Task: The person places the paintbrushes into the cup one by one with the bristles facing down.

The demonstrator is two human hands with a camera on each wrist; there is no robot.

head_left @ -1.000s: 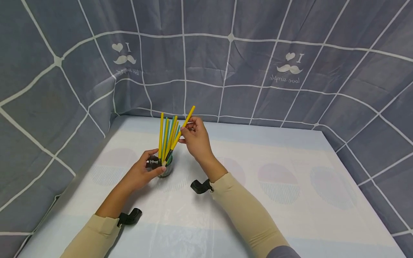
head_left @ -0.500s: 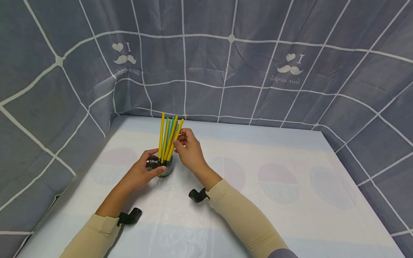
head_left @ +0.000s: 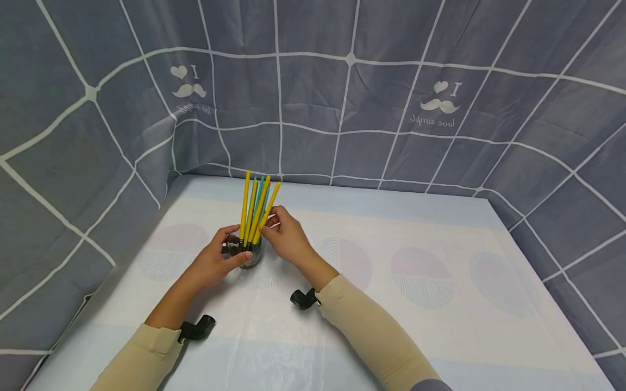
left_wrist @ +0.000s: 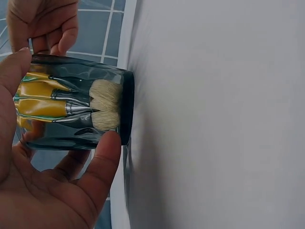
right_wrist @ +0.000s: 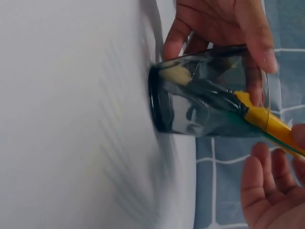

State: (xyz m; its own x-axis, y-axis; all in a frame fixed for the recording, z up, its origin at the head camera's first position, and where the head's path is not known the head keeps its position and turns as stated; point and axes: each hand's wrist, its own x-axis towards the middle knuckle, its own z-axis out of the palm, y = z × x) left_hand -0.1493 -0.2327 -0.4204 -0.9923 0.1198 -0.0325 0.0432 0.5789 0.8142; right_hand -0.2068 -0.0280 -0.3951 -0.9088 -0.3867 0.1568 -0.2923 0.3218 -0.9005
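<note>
A clear dark-tinted drinking glass point(head_left: 251, 262) stands on the table with several paintbrushes in it. Their yellow handles point(head_left: 245, 209) and teal handles point(head_left: 261, 190) point up, and pale bristles point(left_wrist: 105, 95) rest near the glass's bottom. My left hand point(head_left: 215, 262) holds the glass from the left, its thumb low on the near side. At the glass's right rim, my right hand point(head_left: 289, 238) pinches a yellow paintbrush point(head_left: 271, 203) that leans right, its lower end inside the glass. In the right wrist view, the brush's yellow handle point(right_wrist: 267, 119) crosses the rim beside the right fingers.
A pale patterned cloth covers the table point(head_left: 415, 336). Grey curtain point(head_left: 313, 98) with white lines hangs behind and at both sides, close to the glass at the back. Black wrist cameras point(head_left: 198, 328) stick out from both forearms.
My right hand has lowered the yellow paintbrush into the glass, moving down and left, then slid a little further down its handle. The left hand has kept its hold on the glass.
</note>
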